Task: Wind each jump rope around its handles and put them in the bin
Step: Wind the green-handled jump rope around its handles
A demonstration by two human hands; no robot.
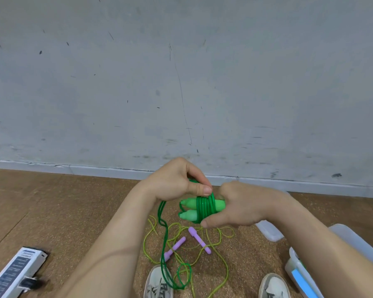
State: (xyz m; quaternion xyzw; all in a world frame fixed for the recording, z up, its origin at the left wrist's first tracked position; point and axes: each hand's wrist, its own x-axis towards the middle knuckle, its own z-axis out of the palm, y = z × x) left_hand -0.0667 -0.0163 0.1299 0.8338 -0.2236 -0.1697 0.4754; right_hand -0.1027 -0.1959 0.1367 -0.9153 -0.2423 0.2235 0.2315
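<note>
Green rope (205,208) was part-wound: right hand (237,205) gripped its handles (188,204), left hand (177,181) fingers pinched the cord (162,214); purple-handled rope (197,237) lay unwound at 6 o'clock.

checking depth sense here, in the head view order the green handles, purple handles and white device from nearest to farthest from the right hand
1. Green handles: gripped in the right hand, green rope wound round them.
2. Purple handles: on the floor, below the hand.
3. White device: far off at the lower left, on the floor.
</note>
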